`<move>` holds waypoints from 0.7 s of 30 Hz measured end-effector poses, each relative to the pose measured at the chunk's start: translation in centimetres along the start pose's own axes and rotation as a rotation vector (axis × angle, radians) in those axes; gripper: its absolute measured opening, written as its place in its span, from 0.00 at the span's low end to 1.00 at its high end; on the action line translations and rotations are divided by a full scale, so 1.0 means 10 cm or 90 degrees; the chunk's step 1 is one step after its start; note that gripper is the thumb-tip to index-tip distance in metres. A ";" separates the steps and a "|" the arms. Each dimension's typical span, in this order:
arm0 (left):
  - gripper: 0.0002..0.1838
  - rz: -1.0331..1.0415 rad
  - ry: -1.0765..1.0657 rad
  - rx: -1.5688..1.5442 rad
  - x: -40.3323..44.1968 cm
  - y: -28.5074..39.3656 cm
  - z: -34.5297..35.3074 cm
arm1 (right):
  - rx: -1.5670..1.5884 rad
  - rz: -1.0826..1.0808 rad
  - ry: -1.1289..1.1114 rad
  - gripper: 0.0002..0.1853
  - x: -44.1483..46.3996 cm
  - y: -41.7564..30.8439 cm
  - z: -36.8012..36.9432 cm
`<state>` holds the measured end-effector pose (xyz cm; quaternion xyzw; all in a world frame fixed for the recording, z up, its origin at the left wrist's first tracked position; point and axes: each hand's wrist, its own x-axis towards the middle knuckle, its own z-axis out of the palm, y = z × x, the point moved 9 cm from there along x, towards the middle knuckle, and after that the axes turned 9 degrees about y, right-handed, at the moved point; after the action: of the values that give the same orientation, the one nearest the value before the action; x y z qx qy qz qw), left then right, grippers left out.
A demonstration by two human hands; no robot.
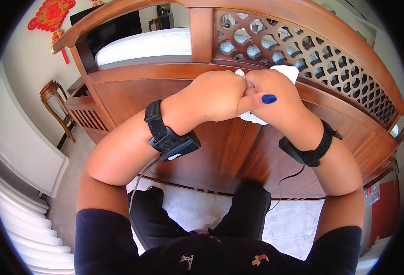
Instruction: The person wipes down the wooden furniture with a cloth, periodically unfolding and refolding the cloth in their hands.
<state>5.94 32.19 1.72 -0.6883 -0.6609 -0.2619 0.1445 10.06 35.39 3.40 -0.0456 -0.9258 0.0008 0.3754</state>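
My left hand (pixel 225 94) and my right hand (pixel 273 89) meet in front of the top rail of a carved wooden sofa back (pixel 142 72). Both are closed round a crumpled white cloth (pixel 285 72), which shows above my right hand and below, between the two hands. A thumb with a dark blue nail lies across my right hand. Most of the fingers are hidden behind the hands. Each wrist wears a black strap with a small device and a cable.
The sofa back's lattice panel (pixel 303 50) rises at the right, and a white cushion (pixel 144 47) lies behind the rail. A wooden stand (pixel 55 103) is at the left. A red ornament (pixel 51 16) hangs on the wall. Below are my legs and the tiled floor (pixel 195 211).
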 end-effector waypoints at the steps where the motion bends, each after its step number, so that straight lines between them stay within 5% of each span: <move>1: 0.44 0.009 0.013 0.027 -0.03 -0.05 -0.06 | 0.014 0.000 0.021 0.11 0.05 -0.04 0.02; 8: 0.43 -0.041 0.069 0.009 -0.49 -0.60 -0.49 | 0.083 -0.083 0.069 0.08 0.42 -0.65 0.40; 11: 0.44 -0.215 0.068 -0.155 -0.91 -1.12 -0.60 | 0.169 0.074 -0.146 0.09 0.59 -1.02 0.73; 17: 0.40 -0.314 0.211 -0.169 -1.56 -1.92 -1.02 | 0.184 -0.075 0.006 0.07 1.08 -1.70 1.33; 18: 0.41 -0.311 0.259 -0.144 -1.64 -1.96 -1.14 | 0.210 -0.071 -0.053 0.09 1.12 -1.81 1.41; 21: 0.26 -0.421 0.216 -0.190 -1.86 -2.20 -1.23 | 0.255 -0.238 0.001 0.11 1.21 -2.14 1.47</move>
<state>-17.60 11.80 -1.68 -0.3987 -0.7684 -0.4973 0.0577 -10.58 15.59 1.98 0.2011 -0.8992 0.1145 0.3713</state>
